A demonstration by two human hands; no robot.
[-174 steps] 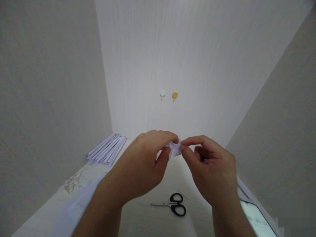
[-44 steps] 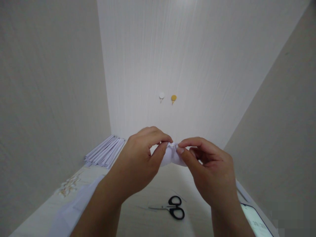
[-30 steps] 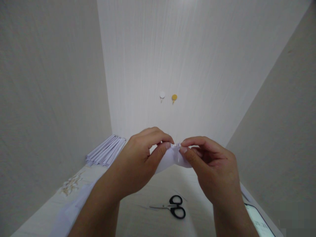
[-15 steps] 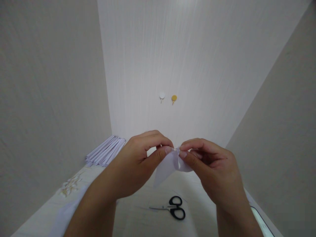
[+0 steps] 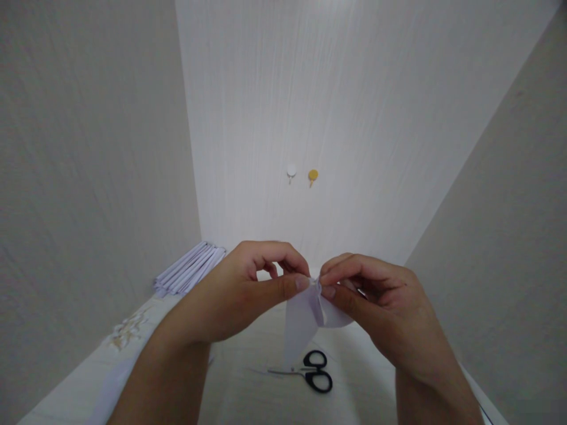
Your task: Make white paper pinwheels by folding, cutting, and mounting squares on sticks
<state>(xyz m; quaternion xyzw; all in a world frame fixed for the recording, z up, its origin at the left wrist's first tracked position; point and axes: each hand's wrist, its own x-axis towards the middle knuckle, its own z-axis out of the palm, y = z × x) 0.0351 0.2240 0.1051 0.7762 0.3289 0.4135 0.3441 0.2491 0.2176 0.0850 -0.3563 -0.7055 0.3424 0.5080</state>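
Between my two hands hangs a thin white piece, fabric or paper (image 5: 301, 321), gathered at its top edge and looped below. My left hand (image 5: 261, 289) pinches the gathered edge between thumb and forefinger. Close beside it, my right hand (image 5: 367, 295) pinches the same piece at a fold, thumb below and forefinger above. The fingertips hide the exact spot where the piece is bunched. Under the hands, a pair of scissors (image 5: 318, 372) with black handles lies on the table, its blades pointing left.
Several folded white strips (image 5: 190, 268) are stacked at the back left. In front of them lies a small pile of thin white and tan pieces (image 5: 128, 330). White sheet material (image 5: 115, 383) lies by my left forearm. Two hooks, one white (image 5: 291, 171), one yellow (image 5: 313, 175), are on the back wall.
Both hands have come slightly lower with the white piece between them. Its free end now hangs straighter down, closer to the scissors. Both pinches hold.
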